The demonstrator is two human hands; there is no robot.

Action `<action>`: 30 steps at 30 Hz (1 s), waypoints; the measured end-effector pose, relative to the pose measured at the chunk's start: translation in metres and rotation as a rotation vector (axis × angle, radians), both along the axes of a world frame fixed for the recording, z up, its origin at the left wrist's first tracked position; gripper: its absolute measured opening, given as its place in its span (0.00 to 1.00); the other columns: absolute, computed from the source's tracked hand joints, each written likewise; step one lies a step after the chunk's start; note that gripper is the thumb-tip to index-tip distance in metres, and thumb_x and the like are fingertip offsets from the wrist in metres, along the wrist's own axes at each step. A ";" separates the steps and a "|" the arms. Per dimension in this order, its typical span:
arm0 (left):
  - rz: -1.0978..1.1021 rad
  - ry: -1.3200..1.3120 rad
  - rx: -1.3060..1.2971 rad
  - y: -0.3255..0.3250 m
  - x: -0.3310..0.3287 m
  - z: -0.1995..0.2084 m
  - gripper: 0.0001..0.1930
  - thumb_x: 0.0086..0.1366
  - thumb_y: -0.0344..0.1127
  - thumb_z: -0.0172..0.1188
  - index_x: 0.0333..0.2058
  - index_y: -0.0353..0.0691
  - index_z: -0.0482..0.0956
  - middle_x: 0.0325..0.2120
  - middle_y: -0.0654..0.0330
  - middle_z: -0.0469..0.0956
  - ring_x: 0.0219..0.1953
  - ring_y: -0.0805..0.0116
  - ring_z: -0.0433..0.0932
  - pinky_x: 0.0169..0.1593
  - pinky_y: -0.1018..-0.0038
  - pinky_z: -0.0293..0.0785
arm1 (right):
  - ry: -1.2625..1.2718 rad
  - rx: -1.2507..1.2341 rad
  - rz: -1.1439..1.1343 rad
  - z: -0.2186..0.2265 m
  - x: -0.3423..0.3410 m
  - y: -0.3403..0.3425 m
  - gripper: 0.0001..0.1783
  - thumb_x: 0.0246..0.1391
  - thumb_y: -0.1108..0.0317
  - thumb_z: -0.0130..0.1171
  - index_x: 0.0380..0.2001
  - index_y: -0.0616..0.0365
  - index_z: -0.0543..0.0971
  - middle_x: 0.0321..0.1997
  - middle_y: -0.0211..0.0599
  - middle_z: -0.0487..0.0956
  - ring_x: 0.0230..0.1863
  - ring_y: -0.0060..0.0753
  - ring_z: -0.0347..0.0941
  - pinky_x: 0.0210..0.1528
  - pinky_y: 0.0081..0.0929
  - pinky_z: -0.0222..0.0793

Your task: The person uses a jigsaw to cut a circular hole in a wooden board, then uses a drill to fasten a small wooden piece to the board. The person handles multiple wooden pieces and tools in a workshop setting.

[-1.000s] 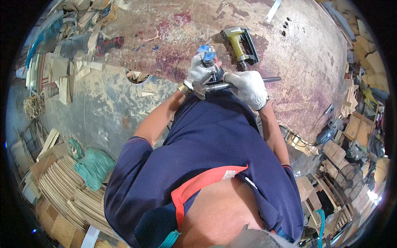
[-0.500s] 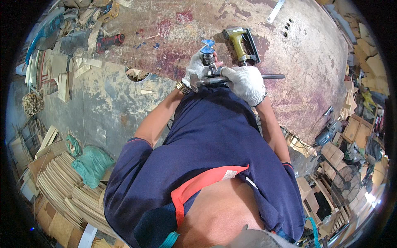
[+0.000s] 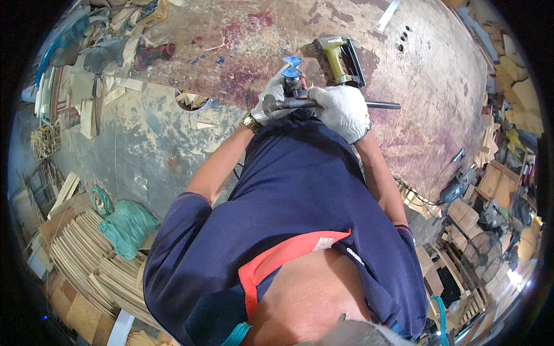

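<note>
My left hand, in a white knit glove, is closed around a dark drill chuck. A blue cutter bit with flared wings stands out of the chuck's far end. In my right hand, also gloved, is a hammer. Its handle sticks out to the right, and its metal head lies over my left hand, just on the near side of the chuck. Whether the hammer touches the chuck I cannot tell. My glove hides part of the handle, and the chuck's lower end is out of sight.
Just beyond my right hand lies a yellow-green and black nail gun on the stained worktable. A red and black cordless drill rests at the far left, near wood scraps. A round hole opens in the grey surface. A flat metal strip lies farther back.
The hammer's head has risen slightly away from me and now sits closer to the chuck. Both hands keep their holds and have barely shifted.
</note>
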State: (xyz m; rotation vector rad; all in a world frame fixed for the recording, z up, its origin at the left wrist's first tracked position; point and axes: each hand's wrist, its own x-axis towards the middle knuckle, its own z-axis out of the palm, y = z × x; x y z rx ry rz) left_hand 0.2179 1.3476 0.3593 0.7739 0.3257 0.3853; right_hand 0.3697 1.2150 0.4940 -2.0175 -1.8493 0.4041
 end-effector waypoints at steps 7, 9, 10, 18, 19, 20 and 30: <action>0.092 0.161 0.626 -0.010 -0.006 0.019 0.39 0.49 0.40 0.81 0.56 0.41 0.67 0.43 0.62 0.78 0.46 0.69 0.79 0.51 0.70 0.78 | 0.169 0.108 -0.104 -0.008 -0.004 -0.004 0.09 0.49 0.62 0.67 0.32 0.51 0.81 0.25 0.45 0.80 0.30 0.52 0.80 0.30 0.46 0.73; 0.128 0.034 0.499 -0.016 -0.001 0.018 0.34 0.54 0.44 0.78 0.53 0.41 0.68 0.43 0.61 0.76 0.47 0.69 0.77 0.53 0.69 0.76 | 0.280 0.049 -0.155 -0.007 -0.005 -0.011 0.09 0.50 0.63 0.68 0.33 0.53 0.81 0.24 0.45 0.79 0.27 0.47 0.80 0.30 0.42 0.72; 0.126 -0.020 0.452 -0.016 0.001 0.017 0.31 0.56 0.45 0.77 0.51 0.41 0.69 0.43 0.61 0.75 0.47 0.69 0.76 0.54 0.69 0.74 | 0.335 0.025 -0.182 -0.007 -0.005 -0.016 0.09 0.50 0.63 0.68 0.33 0.53 0.81 0.23 0.45 0.78 0.25 0.45 0.79 0.29 0.40 0.72; 0.299 0.242 0.645 -0.009 0.031 0.021 0.18 0.59 0.32 0.69 0.44 0.38 0.72 0.40 0.61 0.75 0.43 0.76 0.75 0.47 0.72 0.75 | 0.614 0.048 -0.549 0.010 -0.002 -0.060 0.10 0.62 0.64 0.62 0.39 0.60 0.80 0.19 0.35 0.73 0.22 0.23 0.71 0.29 0.26 0.69; 0.402 0.155 0.722 -0.007 0.038 0.022 0.16 0.57 0.35 0.70 0.40 0.39 0.74 0.32 0.65 0.75 0.30 0.78 0.74 0.36 0.77 0.73 | 0.620 0.058 -0.581 0.012 -0.002 -0.064 0.10 0.64 0.64 0.60 0.41 0.60 0.80 0.19 0.35 0.73 0.22 0.23 0.72 0.28 0.26 0.69; 0.437 0.126 0.735 -0.005 0.044 0.023 0.15 0.57 0.34 0.69 0.40 0.39 0.74 0.32 0.65 0.75 0.31 0.78 0.74 0.36 0.78 0.73 | 0.604 0.059 -0.642 0.014 -0.003 -0.067 0.11 0.65 0.64 0.59 0.43 0.60 0.79 0.19 0.34 0.73 0.22 0.24 0.73 0.28 0.26 0.69; 0.653 0.047 0.854 0.000 0.065 0.000 0.11 0.68 0.36 0.57 0.45 0.37 0.73 0.39 0.60 0.75 0.40 0.73 0.73 0.48 0.71 0.72 | 0.623 0.058 -0.579 -0.008 -0.020 -0.064 0.23 0.67 0.71 0.53 0.65 0.55 0.73 0.25 0.45 0.71 0.25 0.26 0.66 0.32 0.24 0.67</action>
